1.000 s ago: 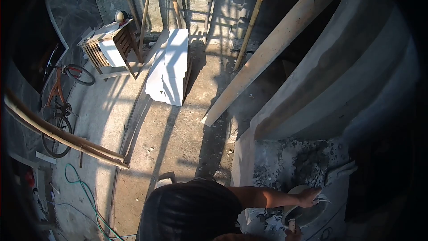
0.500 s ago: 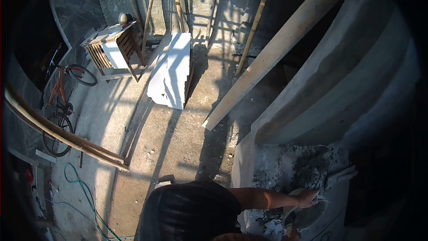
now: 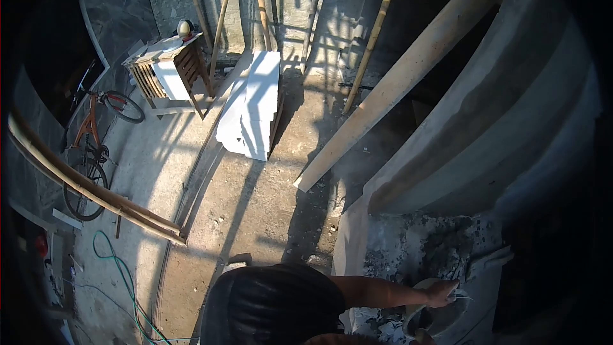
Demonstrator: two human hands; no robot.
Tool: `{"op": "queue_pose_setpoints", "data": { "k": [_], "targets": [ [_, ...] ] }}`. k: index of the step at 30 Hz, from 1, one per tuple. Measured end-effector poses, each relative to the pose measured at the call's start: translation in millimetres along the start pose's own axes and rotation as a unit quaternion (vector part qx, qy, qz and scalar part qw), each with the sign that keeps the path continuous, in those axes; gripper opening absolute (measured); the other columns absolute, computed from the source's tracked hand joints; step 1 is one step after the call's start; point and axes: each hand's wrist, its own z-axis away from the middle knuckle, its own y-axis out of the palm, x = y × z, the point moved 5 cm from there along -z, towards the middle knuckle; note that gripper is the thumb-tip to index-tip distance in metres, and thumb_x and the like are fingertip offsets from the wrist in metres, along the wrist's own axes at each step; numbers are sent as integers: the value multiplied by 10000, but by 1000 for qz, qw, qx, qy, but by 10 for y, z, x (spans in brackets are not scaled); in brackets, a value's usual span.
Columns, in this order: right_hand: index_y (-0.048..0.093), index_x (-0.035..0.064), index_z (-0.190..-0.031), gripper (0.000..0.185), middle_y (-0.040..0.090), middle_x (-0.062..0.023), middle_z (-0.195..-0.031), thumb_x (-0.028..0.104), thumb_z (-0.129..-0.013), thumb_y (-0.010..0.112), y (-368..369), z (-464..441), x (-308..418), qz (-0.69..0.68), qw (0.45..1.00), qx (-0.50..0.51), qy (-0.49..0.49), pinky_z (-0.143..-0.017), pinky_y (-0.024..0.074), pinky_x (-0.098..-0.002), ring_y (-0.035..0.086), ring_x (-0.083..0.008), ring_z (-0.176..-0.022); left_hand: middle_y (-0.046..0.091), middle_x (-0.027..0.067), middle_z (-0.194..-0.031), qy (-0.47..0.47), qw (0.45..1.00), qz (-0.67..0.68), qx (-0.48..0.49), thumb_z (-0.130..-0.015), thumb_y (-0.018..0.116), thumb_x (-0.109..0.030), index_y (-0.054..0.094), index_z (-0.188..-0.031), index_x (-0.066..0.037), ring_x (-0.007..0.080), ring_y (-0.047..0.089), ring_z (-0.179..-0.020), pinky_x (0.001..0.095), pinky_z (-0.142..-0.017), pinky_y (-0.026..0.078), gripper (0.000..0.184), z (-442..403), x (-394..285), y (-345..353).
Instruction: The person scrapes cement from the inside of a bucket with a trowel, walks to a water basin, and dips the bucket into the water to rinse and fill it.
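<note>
My left arm in a dark sleeve (image 3: 274,300) reaches to the right. At its end my left hand (image 3: 440,294) is closed on the upper rim of a bucket (image 3: 461,310), near a thin pale handle wire. The bucket stands on a mortar-smeared surface, its mouth facing me. Low at the frame's bottom, my right hand (image 3: 421,337) shows only in part, in shadow by the bucket's lower edge; its fingers and anything in them cannot be made out. Wet grey mortar (image 3: 444,243) lies just beyond the bucket.
A curved, partly plastered wall (image 3: 485,147) rises at right. A long board (image 3: 383,102) leans across, with bamboo poles (image 3: 377,32) behind. White sheets (image 3: 255,108), a wooden crate stand (image 3: 166,73), a bicycle (image 3: 89,128), a green hose (image 3: 121,268) and curved bamboo (image 3: 96,195) lie left.
The view has shifted slightly, so the scene sits a little lower and further right. My left hand stays on the bucket rim, and the bucket's angle looks slightly different.
</note>
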Motion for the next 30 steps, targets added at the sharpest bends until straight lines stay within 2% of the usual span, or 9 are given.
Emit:
{"op": "queue_pose_setpoints", "data": {
  "k": [4, 6, 9, 15, 20, 21, 22, 27, 30],
  "targets": [
    [507, 95, -1276, 600, 546, -196, -1162, 241, -715, 663, 424, -147, -452, -89, 996, -11, -22, -909, 424, -477, 520, -373, -1061, 571, 237, -960, 25, 1000, -8, -11, -800, 636, -185, 429, -1073, -6, 400, 567, -922, 454, -773, 442, 386, 23, -52, -19],
    [541, 103, -1255, 555, 581, -193, -1062, 239, -727, 647, 387, -153, -457, -148, 978, -134, -62, -809, 471, -457, 567, -356, -927, 572, 238, -968, 3, 1000, -2, 0, -801, 637, -189, 426, -1074, -1, 405, 566, -921, 454, -771, 442, 393, 29, -76, -66],
    [552, 96, -1187, 466, 571, -166, -959, 203, -740, 624, 34, -78, -134, -79, 976, -204, -2, -730, 456, -429, 545, -322, -826, 576, 233, -955, 18, 1000, -15, -5, -799, 640, -190, 426, -1067, 3, 410, 573, -898, 459, -759, 445, 393, 30, -58, -28],
    [575, 81, -1052, 291, 551, -112, -752, 131, -766, 579, -169, 107, 256, 27, 984, -178, -4, -571, 424, -374, 500, -255, -624, 570, 241, -961, -3, 1000, -4, 29, -798, 643, -180, 415, -1078, 13, 401, 570, -921, 450, -771, 449, 410, 6, -45, -21],
    [594, 68, -940, 162, 535, -68, -581, 70, -787, 542, -135, 391, 420, 75, 983, -164, -7, -438, 398, -327, 463, -198, -455, 566, 236, -977, 26, 1000, -10, -6, -799, 638, -176, 404, -1112, 27, 395, 568, -929, 451, -782, 447, 441, -34, 96, -18],
    [590, 97, -1115, 300, 511, -34, -582, 48, -831, 509, -138, 435, 466, 137, 980, -135, -42, -411, 380, -277, 402, -143, -430, 565, 233, -979, 29, 999, -2, -16, -798, 637, -174, 401, -1124, 31, 396, 568, -925, 454, -783, 446, 452, -30, 110, -13],
    [590, 97, -1115, 300, 511, -34, -582, 48, -831, 509, -133, 419, 418, 138, 980, -135, -40, -411, 380, -277, 402, -143, -430, 565, 233, -979, 30, 999, -1, -14, -798, 637, -174, 401, -1124, 31, 396, 568, -925, 454, -783, 446, 452, -23, 123, 13],
    [597, 108, -1189, 458, 604, -161, -936, 235, -750, 622, 16, -42, -314, 16, 980, -182, 78, -684, 491, -438, 574, -331, -753, 567, 234, -999, 10, 1000, -21, -10, -793, 638, -177, 410, -1125, 19, 398, 567, -942, 446, -790, 452, 448, 48, -21, -60],
    [651, 134, -1105, 347, 593, -135, -776, 222, -776, 589, 111, -205, -395, 133, 954, -243, 114, -588, 476, -418, 534, -311, -609, 567, 230, -1000, 14, 1000, -21, -2, -795, 637, -187, 417, -1100, 8, 396, 567, -938, 447, -784, 453, 424, 43, 22, 3]
  ]
}}
